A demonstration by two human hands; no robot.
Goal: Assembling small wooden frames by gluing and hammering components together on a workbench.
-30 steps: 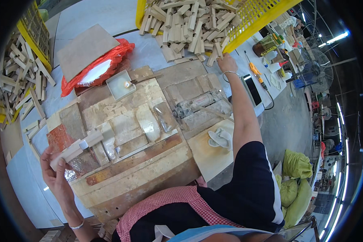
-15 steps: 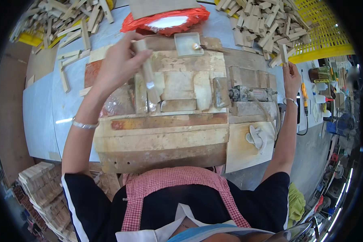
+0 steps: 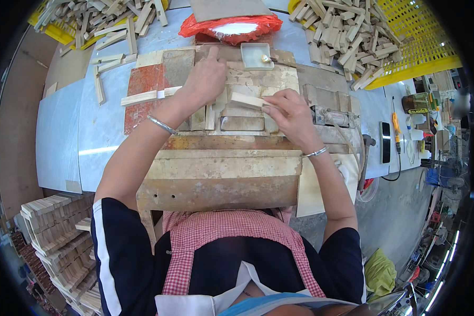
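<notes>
My right hand (image 3: 295, 113) pinches one end of a short pale wooden stick (image 3: 245, 100) between thumb and fingers. The stick points left over the worn wooden jig (image 3: 221, 164). Farther left, my left hand (image 3: 206, 79) hovers above the jig, back turned up, one finger stretched forward; nothing shows in it, though its underside is hidden. Below its wrist, a longer wooden piece (image 3: 139, 99) with a white band lies across the reddish patch (image 3: 145, 79), partly hidden by the forearm. Beyond the hands, a shallow clear tray (image 3: 250, 51) holds a small whitish lump (image 3: 265, 59).
Wooden sticks fill a yellow crate (image 3: 418, 31) at far right and pile up (image 3: 102, 21) at far left. A red plastic bag (image 3: 192, 27) with white contents sits at the back. A small cylinder (image 3: 334, 118) is mounted right of the jig. Stacked sticks (image 3: 63, 221) stand lower left.
My right hand has come in from the crate side with the stick. The banded piece my left hand held upright now lies at the left, and that hand has moved right.
</notes>
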